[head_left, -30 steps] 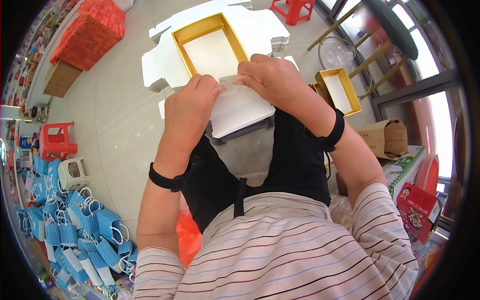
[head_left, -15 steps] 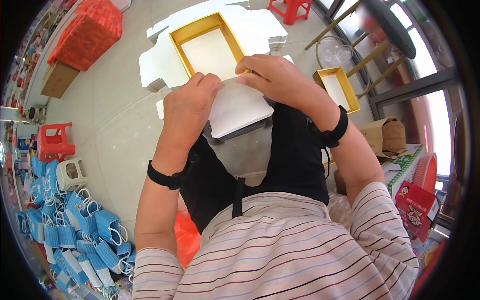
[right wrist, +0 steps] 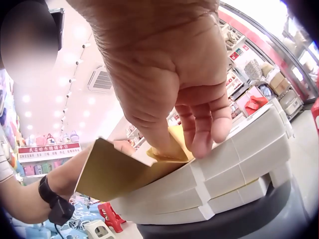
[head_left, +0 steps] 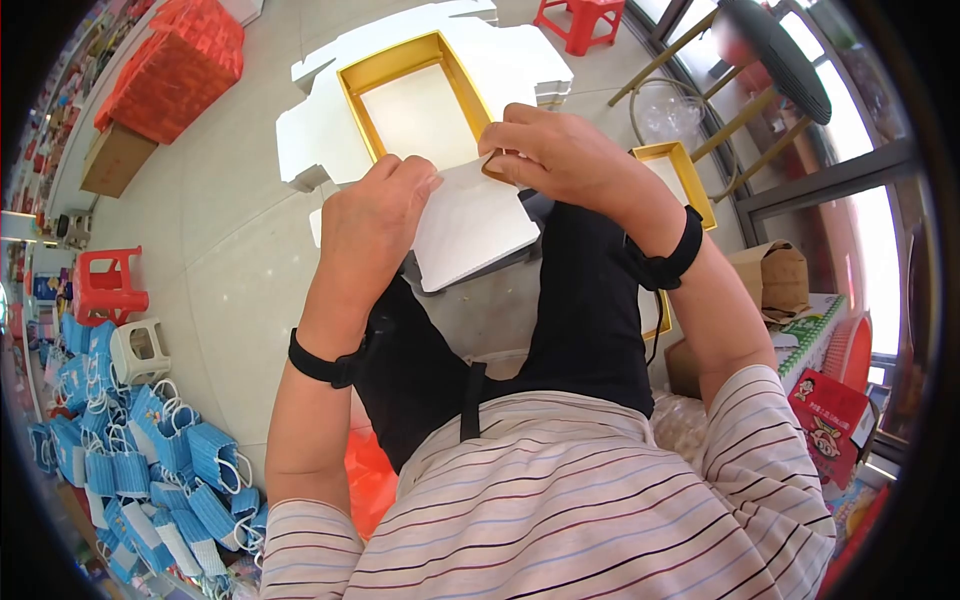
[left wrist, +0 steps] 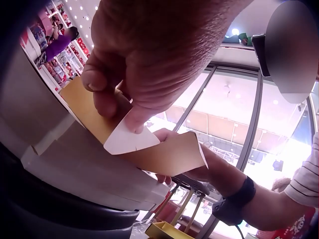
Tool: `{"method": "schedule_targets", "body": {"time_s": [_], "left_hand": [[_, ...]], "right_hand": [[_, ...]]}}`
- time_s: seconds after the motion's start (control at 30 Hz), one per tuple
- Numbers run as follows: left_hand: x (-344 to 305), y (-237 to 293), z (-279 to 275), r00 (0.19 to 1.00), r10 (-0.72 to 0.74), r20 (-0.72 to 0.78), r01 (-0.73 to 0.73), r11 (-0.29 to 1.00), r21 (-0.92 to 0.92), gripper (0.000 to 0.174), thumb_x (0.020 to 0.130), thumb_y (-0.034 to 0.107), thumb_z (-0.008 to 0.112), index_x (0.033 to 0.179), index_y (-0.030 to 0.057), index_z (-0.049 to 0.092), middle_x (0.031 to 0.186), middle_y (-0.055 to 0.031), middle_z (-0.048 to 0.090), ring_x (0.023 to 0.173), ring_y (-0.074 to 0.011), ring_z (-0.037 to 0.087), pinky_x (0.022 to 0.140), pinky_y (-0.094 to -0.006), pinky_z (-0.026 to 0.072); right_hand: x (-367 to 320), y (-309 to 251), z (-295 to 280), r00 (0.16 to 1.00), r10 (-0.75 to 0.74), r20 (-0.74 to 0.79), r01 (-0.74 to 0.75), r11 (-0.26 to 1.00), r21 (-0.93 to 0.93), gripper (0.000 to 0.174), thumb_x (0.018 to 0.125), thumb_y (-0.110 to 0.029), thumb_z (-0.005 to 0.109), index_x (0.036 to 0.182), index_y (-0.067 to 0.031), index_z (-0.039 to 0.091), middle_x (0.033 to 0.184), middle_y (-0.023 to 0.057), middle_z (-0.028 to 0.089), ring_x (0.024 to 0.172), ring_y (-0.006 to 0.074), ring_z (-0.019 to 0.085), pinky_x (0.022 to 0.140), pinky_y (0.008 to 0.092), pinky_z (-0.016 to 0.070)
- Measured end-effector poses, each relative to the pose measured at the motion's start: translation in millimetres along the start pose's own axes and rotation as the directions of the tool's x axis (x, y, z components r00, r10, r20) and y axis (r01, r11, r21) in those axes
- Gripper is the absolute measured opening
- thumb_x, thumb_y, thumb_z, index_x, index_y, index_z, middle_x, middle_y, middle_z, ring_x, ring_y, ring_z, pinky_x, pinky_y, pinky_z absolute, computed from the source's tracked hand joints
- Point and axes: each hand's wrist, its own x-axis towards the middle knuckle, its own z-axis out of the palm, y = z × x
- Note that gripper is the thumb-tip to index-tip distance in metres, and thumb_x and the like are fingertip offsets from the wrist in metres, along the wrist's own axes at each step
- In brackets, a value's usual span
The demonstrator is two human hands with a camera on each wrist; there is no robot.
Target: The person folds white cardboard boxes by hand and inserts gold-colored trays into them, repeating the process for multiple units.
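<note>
A cardboard box with gold walls (head_left: 455, 65) and a white inner base lies partly folded on a stack of flat white cardboard blanks (head_left: 310, 130). Its white near flap (head_left: 475, 225) slopes down toward the person's knees. At the flap's left corner, my left hand (head_left: 375, 210) pinches the cardboard, thumb against a white corner piece (left wrist: 130, 137) in the left wrist view. Over the right corner, my right hand (head_left: 555, 150) pinches a gold corner fold (right wrist: 172, 149) between thumb and fingers. Parts of both corners are hidden behind the hands.
A dark stand (right wrist: 269, 204) supports the stack. Another gold box (head_left: 690, 185) sits to the right, near a black-seated stool (head_left: 775, 60). Blue bags with white handles (head_left: 150, 470) lie at left beside red (head_left: 105, 285) and white stools (head_left: 140, 350).
The near flap has shifted slightly left and turned a little. A gold corner fold now shows under my right thumb. My left hand has moved slightly left and down, staying at its corner.
</note>
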Motion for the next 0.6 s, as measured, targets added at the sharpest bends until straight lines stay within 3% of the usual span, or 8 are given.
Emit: {"method": "schedule_targets", "body": {"time_s": [0.1,0.17,0.2,0.27,0.4,0.47,0.5,0.6], "left_hand": [[-0.7,-0.1,-1.1,0.999,-0.033,0.030,0.033,0.999,0.004,0.012,0.102,0.020,0.071,0.105,0.0087,0.073,0.100,-0.0074,0.072,0.083,-0.0296,0.071,0.070,-0.0376,0.0571],[-2.8,-0.4,-1.4,0.998,0.016,-0.055,-0.016,1.000,-0.003,0.019,0.100,0.019,0.073,0.117,0.0117,0.071,0.115,-0.0086,0.071,0.084,-0.0275,0.071,0.073,-0.0379,0.0575],[-4.1,0.4,-5.1,0.999,0.015,-0.052,-0.015,1.000,-0.001,0.019,0.100,0.019,0.073,0.117,0.0117,0.071,0.115,-0.0086,0.071,0.084,-0.0275,0.071,0.073,-0.0379,0.0575],[-10.0,3.9,-16.9,0.986,-0.151,-0.075,0.142,0.983,-0.114,0.037,0.097,0.020,0.078,0.130,0.0115,0.066,0.127,-0.0123,0.066,0.090,-0.0265,0.070,0.079,-0.0398,0.0583],[-44.1,-26.0,-29.3,0.988,-0.152,-0.030,0.144,0.972,-0.184,0.055,0.092,0.024,0.083,0.139,0.0073,0.059,0.128,-0.0169,0.064,0.102,-0.0301,0.067,0.091,-0.0431,0.0569],[-58.2,-26.5,-35.9,0.998,0.031,0.058,-0.025,0.995,-0.100,0.060,0.085,0.031,0.089,0.131,0.0023,0.061,0.128,-0.0157,0.066,0.119,-0.0361,0.062,0.101,-0.0458,0.0501],[-62.7,-26.3,-35.1,0.993,0.088,0.081,-0.082,0.994,-0.074,0.068,0.080,0.032,0.092,0.133,0.0041,0.060,0.134,-0.0155,0.064,0.129,-0.0370,0.057,0.110,-0.0485,0.0429],[-65.8,-23.8,-29.3,0.987,0.135,0.086,-0.138,0.990,0.024,0.073,0.075,0.028,0.094,0.134,0.0059,0.059,0.138,-0.0148,0.063,0.132,-0.0357,0.057,0.111,-0.0484,0.0433]], "right_hand": [[2.1,3.9,2.8,1.000,-0.021,-0.006,0.021,0.999,0.029,0.012,0.099,-0.018,0.067,0.104,-0.0077,0.068,0.092,0.0129,0.064,0.085,0.0346,0.066,0.075,0.0431,0.0514],[3.7,7.8,4.6,0.999,-0.038,-0.016,0.039,0.998,0.047,0.011,0.100,-0.018,0.066,0.103,-0.0076,0.068,0.092,0.0125,0.064,0.084,0.0348,0.066,0.075,0.0434,0.0512],[4.4,9.1,5.3,0.998,-0.050,-0.029,0.052,0.997,0.062,0.011,0.100,-0.018,0.066,0.101,-0.0074,0.068,0.092,0.0121,0.064,0.084,0.0350,0.066,0.075,0.0436,0.0509],[5.2,8.8,4.4,0.998,-0.051,-0.025,0.053,0.996,0.074,0.011,0.100,-0.018,0.065,0.099,-0.0072,0.067,0.091,0.0120,0.064,0.083,0.0352,0.065,0.075,0.0438,0.0506],[5.5,7.8,1.6,0.999,-0.038,0.014,0.037,0.996,0.080,0.011,0.100,-0.017,0.064,0.096,-0.0067,0.066,0.090,0.0118,0.064,0.082,0.0355,0.064,0.073,0.0436,0.0495],[5.0,6.6,2.2,0.999,-0.032,0.001,0.032,0.995,0.092,0.012,0.100,-0.017,0.064,0.095,-0.0064,0.065,0.090,0.0119,0.063,0.082,0.0355,0.064,0.073,0.0437,0.0493],[5.2,6.3,2.5,1.000,-0.029,-0.009,0.030,0.995,0.100,0.012,0.100,-0.017,0.064,0.095,-0.0061,0.065,0.090,0.0120,0.063,0.081,0.0354,0.064,0.073,0.0437,0.0491],[5.8,7.9,2.4,1.000,-0.026,0.014,0.024,0.994,0.109,0.012,0.100,-0.017,0.063,0.097,-0.0053,0.065,0.091,0.0124,0.064,0.082,0.0359,0.065,0.074,0.0437,0.0496]]}}
